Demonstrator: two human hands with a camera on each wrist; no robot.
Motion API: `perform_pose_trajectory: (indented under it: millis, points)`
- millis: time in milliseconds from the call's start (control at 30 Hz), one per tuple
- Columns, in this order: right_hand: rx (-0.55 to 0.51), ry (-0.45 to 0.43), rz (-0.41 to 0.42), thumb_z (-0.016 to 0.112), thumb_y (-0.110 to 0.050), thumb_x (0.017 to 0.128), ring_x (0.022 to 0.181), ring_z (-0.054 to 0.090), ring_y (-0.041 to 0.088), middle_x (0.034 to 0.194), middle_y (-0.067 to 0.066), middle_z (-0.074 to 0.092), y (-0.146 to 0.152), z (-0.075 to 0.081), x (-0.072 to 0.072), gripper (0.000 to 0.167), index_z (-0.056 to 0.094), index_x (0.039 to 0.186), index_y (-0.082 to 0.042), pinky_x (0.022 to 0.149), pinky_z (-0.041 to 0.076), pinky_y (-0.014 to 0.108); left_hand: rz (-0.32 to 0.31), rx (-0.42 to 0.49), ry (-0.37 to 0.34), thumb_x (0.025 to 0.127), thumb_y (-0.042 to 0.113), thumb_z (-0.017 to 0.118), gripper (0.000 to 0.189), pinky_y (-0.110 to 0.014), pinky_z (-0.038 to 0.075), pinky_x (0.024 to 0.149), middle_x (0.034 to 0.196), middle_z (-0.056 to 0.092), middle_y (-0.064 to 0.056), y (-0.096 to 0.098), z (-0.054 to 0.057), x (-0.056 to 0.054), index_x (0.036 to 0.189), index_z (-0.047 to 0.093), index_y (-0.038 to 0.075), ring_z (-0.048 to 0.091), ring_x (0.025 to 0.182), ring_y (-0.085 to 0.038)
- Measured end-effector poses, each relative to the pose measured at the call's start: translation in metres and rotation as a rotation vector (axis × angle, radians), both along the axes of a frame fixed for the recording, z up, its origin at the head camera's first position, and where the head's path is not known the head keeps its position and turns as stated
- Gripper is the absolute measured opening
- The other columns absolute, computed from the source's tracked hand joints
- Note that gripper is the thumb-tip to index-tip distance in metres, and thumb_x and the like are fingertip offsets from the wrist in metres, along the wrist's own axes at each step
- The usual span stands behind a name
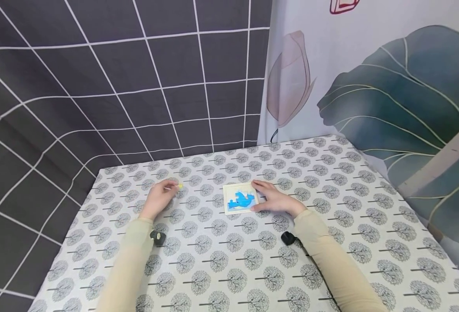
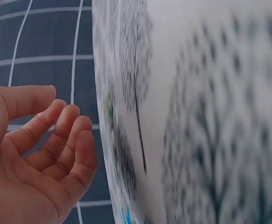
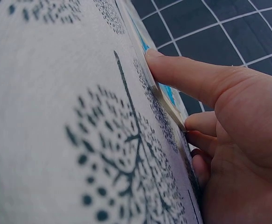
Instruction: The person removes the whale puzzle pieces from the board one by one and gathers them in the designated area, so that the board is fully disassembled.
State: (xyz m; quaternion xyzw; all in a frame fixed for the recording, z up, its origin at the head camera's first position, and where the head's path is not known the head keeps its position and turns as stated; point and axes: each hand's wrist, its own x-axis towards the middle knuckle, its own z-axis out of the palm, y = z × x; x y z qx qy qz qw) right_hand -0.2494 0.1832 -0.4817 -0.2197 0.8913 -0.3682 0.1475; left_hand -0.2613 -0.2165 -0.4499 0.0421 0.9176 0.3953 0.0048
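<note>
A small cream-framed puzzle board (image 1: 225, 200) with blue pieces (image 1: 242, 200) inside lies flat on the patterned cloth. My right hand (image 1: 273, 199) grips its right side, thumb on the near corner and fingers at the far corner. In the right wrist view the thumb (image 3: 187, 74) presses on the frame and the other fingertips meet its edge. Over to the left, my left hand (image 1: 161, 197) is beside a small yellow piece (image 1: 180, 185) on the cloth. The left wrist view shows its fingers (image 2: 66, 140) loosely bent, with nothing between thumb and fingers.
A white tablecloth (image 1: 221, 251) printed with grey trees covers the table. Behind and to the left hangs a dark curtain (image 1: 108, 73) with white grid lines. A leaf-printed curtain (image 1: 401, 86) hangs at the right. Each wrist wears a black camera (image 1: 288, 238).
</note>
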Motion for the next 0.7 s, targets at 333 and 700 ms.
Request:
perform_pose_trajectory:
  millis: [333,700]
  points:
    - [0.001,0.004,-0.005,0.079,-0.038,0.083,0.152,0.006,0.038,0.167,0.014,0.012,0.0,0.0,0.0,0.101,0.022,0.158,-0.002,0.119,0.007,0.062,-0.147,-0.121,0.065,0.1,0.017,0.059,0.027,-0.048,0.053,0.09,0.113,0.067,-0.016,0.041,0.001,-0.003,0.121,0.065,0.001,0.065,0.1,-0.031]
    - [0.001,-0.001,0.0,0.079,-0.038,0.083,0.152,0.005,0.038,0.167,0.014,0.012,0.0,0.0,0.0,0.101,0.022,0.158,-0.001,0.119,0.006,0.062,-0.279,-0.31,0.192,0.1,0.019,0.06,0.025,-0.045,0.054,0.092,0.114,0.069,-0.011,0.091,-0.003,-0.005,0.119,0.068,0.005,0.066,0.102,-0.027]
